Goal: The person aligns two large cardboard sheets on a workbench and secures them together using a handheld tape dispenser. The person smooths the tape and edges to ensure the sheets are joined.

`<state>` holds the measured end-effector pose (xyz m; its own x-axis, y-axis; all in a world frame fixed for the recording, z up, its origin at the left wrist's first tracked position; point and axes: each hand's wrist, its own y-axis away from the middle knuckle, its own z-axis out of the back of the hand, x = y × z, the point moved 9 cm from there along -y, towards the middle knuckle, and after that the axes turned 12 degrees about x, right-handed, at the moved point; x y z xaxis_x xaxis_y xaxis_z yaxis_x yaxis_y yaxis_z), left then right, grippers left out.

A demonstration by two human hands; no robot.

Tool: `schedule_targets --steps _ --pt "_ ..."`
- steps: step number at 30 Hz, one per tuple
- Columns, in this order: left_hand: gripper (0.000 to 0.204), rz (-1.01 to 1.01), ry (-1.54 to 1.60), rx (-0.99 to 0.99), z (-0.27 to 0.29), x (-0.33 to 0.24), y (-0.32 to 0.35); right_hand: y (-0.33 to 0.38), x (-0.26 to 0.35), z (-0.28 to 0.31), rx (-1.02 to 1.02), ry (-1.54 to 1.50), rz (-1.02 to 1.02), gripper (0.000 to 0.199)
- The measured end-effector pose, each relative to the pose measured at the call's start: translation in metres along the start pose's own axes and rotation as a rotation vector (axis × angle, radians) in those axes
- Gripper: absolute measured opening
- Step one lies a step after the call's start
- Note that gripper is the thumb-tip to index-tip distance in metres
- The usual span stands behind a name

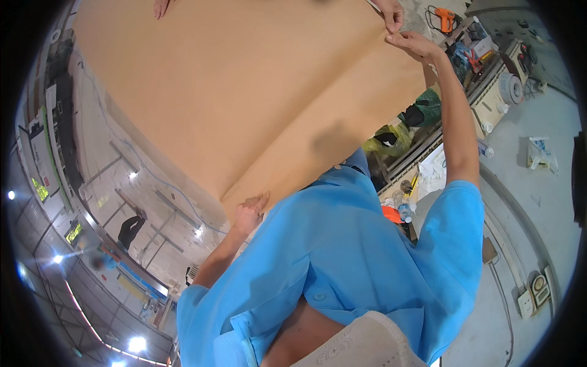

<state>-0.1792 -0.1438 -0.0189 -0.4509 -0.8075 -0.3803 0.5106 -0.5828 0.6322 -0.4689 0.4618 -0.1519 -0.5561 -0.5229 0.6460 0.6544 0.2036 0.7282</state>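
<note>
A large tan sheet (pixel 232 92), whose material I cannot make out, spreads in front of me with a long crease running diagonally across it. At its near left corner my left hand (pixel 249 213) is closed on the edge. Up at the far right corner my right hand (pixel 414 44) pinches the sheet between thumb and fingers. Right beside it, another person's hand (pixel 391 13) grips the same corner area. That person's other hand (pixel 161 7) rests at the far edge, partly cut off by the frame.
To the right runs a cluttered bench ledge with an orange heat gun (pixel 446 21), a tape roll (pixel 511 88) and a green plastic bag (pixel 422 109). A small packet (pixel 540 153) lies on the grey floor. Leftward, a pale surface carries a thin blue cable (pixel 153 171).
</note>
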Motion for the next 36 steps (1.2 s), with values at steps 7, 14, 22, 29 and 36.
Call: schedule_targets --steps 7,14,22,29,36 --pt "0.066 0.064 0.015 -0.022 -0.003 -0.003 0.006 -0.021 -0.013 -0.02 0.191 -0.191 0.095 0.08" --pt "0.067 0.033 0.051 -0.105 -0.002 -0.005 0.003 0.032 -0.013 -0.031 0.325 -0.458 -0.085 0.059" --pt "0.063 0.056 0.069 -0.065 -0.001 -0.002 -0.001 0.044 -0.021 -0.025 0.225 -0.353 -0.033 0.044" --pt "0.057 0.069 0.214 -0.178 0.031 0.018 0.028 0.086 0.02 0.0 0.129 -0.315 0.026 0.036" --pt "0.031 0.307 0.595 -0.272 0.101 0.155 0.001 0.011 0.123 0.015 -0.078 -0.745 0.031 0.048"
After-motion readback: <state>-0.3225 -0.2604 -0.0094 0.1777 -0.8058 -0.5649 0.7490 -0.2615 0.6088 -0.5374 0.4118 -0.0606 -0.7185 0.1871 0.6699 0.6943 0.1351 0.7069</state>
